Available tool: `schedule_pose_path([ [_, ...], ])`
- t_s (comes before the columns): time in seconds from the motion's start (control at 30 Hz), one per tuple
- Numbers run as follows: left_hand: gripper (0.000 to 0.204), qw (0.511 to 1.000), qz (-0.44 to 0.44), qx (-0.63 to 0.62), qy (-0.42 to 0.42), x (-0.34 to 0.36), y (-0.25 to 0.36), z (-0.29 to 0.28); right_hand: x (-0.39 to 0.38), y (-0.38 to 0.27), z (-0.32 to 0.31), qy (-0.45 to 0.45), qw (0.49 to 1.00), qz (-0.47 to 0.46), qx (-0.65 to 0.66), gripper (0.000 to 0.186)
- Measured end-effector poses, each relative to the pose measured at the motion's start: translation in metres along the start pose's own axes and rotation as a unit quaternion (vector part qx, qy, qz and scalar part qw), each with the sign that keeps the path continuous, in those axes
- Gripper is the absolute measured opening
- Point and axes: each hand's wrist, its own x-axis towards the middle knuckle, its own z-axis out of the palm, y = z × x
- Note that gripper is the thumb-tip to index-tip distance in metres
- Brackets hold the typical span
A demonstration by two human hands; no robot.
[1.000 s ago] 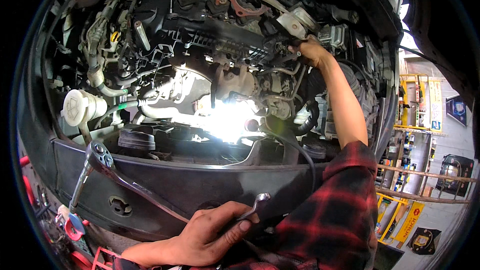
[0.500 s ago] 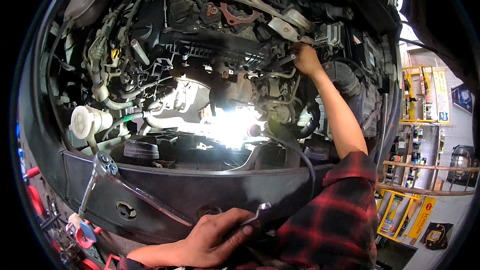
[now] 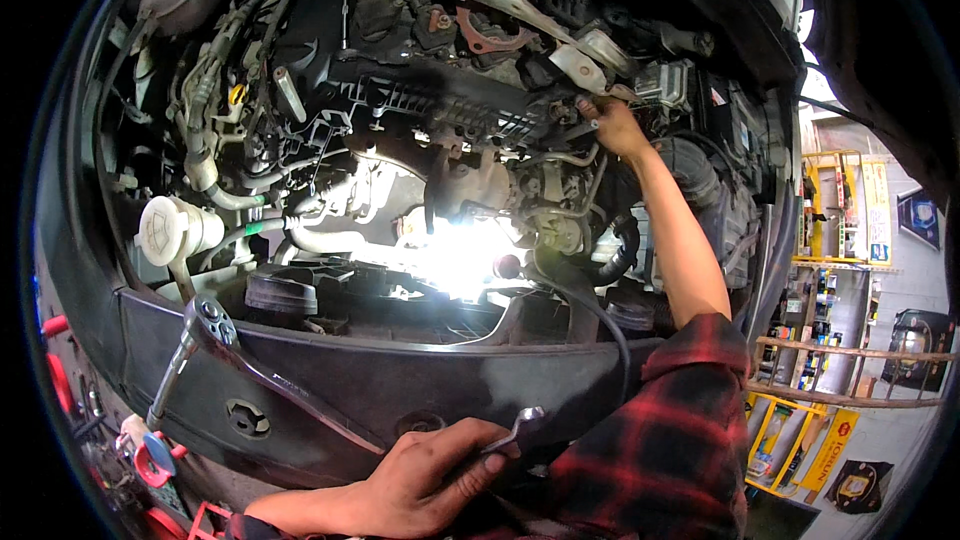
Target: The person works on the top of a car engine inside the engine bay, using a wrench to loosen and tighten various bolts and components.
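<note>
While left hand [image 3: 425, 470] grips wrench [image 3: 515, 430], reservoir [image 3: 170, 230] stands capped.

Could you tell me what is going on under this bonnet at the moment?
A person in a red and black plaid shirt leans over an open engine bay. The right hand reaches deep into the upper right of the engine, at a pale metal bracket. The left hand rests on the front panel, gripping a slim metal wrench. A ratchet lies on the panel, and a bright work light glows below.

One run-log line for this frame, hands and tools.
left hand: grips wrench on front panel | right hand: reaches into engine bay at metal bracket | ratchet: lies on panel
</note>
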Motion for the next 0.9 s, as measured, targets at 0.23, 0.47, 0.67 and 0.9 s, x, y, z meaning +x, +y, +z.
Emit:
schedule_pose_path([
  [0.23,0.018,0.999,-0.015,0.032,0.007,-0.003,0.0,0.001,-0.008,0.004,-0.006,-0.008,1.0,-0.002,0.006,0.019],
  [0.47,0.021,0.99,-0.081,-0.089,0.077,-0.006,0.002,0.014,-0.053,-0.051,-0.052,-0.007,0.993,-0.024,-0.113,0.029],
  [0.67,0.03,0.987,-0.078,-0.069,0.124,-0.007,0.004,0.02,-0.129,-0.087,-0.083,0.019,0.999,-0.033,0.008,0.029],
  [0.9,0.047,0.911,0.205,0.333,0.132,0.014,0.046,0.025,-0.189,-0.079,-0.077,0.177,0.977,-0.103,-0.057,0.024],
])
